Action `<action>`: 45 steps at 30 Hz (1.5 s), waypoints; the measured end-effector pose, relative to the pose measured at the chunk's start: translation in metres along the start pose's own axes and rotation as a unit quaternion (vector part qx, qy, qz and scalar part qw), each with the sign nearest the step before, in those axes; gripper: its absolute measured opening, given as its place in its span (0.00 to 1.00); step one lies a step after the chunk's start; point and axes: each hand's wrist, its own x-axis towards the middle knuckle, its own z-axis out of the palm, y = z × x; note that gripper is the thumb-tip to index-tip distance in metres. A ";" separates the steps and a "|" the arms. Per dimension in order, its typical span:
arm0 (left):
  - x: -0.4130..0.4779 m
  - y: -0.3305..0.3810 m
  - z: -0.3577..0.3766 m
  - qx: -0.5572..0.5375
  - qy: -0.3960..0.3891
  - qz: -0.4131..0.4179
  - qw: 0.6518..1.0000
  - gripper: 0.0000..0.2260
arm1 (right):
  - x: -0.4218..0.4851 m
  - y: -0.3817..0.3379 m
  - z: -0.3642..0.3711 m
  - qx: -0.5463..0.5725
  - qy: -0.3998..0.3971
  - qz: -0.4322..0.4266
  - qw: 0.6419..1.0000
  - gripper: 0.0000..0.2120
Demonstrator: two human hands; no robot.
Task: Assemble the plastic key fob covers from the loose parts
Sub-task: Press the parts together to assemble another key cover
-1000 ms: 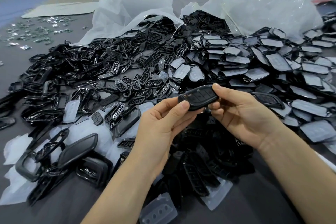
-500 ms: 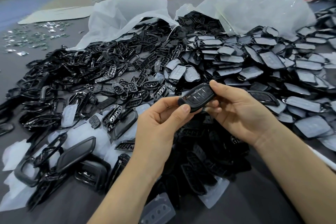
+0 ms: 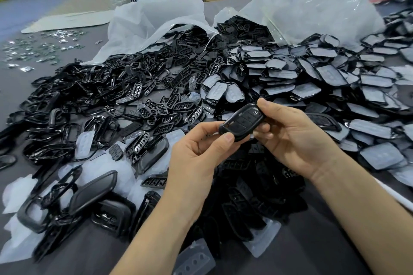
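Observation:
Both hands hold one black key fob cover (image 3: 242, 121) above the table, its button face up and tilted. My left hand (image 3: 199, 152) pinches its near end between thumb and fingers. My right hand (image 3: 290, 138) grips the far end, index finger on the top edge and the other fingers curled beneath. Under the hands lies a heap of black button frames (image 3: 245, 198). To the left spreads a pile of black rim frames (image 3: 73, 105), and small button inserts (image 3: 169, 105) lie in the middle.
Back covers with grey film (image 3: 330, 78) fill the right side. Two white plastic bags (image 3: 156, 22) spill parts at the back. Clear silicone pads (image 3: 196, 259) lie near the front edge. Small shiny metal pieces (image 3: 33, 51) are scattered far left on the grey table (image 3: 312, 248).
The fob cover has tilted more steeply between my hands, its far end raised. My right index finger has slid onto its top edge. Both hands stay in about the same place.

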 end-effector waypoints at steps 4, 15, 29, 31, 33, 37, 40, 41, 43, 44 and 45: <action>0.000 0.001 0.002 0.001 0.011 0.003 1.000 0.09 | 0.000 0.000 0.000 -0.005 0.022 0.015 1.000 0.08; 0.001 0.001 0.002 0.007 0.006 0.008 1.000 0.05 | 0.002 0.001 -0.002 0.005 0.031 0.016 0.999 0.08; 0.000 0.003 0.004 0.016 0.010 0.008 1.000 0.04 | 0.003 0.003 0.001 0.009 0.037 0.019 0.999 0.09; 0.000 0.003 0.004 0.017 0.009 0.010 1.000 0.04 | 0.003 0.003 0.000 0.013 0.039 0.022 0.999 0.08; -0.001 0.003 0.004 0.017 0.011 0.012 1.000 0.03 | 0.003 0.003 0.000 0.019 0.040 0.023 0.999 0.08; -0.001 0.003 0.004 0.022 0.015 0.010 1.000 0.06 | 0.004 0.005 0.000 0.015 0.042 0.027 0.999 0.08; -0.001 0.004 0.004 0.022 0.011 0.009 1.000 0.04 | 0.005 0.005 -0.001 0.017 0.046 0.027 0.998 0.08; -0.001 0.004 0.004 0.023 0.011 0.008 1.000 0.03 | 0.005 0.006 -0.001 0.018 0.046 0.027 0.998 0.08; -0.001 0.004 0.004 0.025 0.014 0.010 1.000 0.03 | 0.005 0.007 -0.001 0.017 0.044 0.029 0.998 0.08; -0.001 0.004 0.004 0.026 0.015 0.012 0.999 0.04 | 0.006 0.007 -0.001 0.015 0.042 0.030 0.999 0.08; -0.001 0.004 0.004 0.027 0.016 0.015 0.999 0.04 | 0.006 0.008 -0.001 0.012 0.040 0.031 0.999 0.09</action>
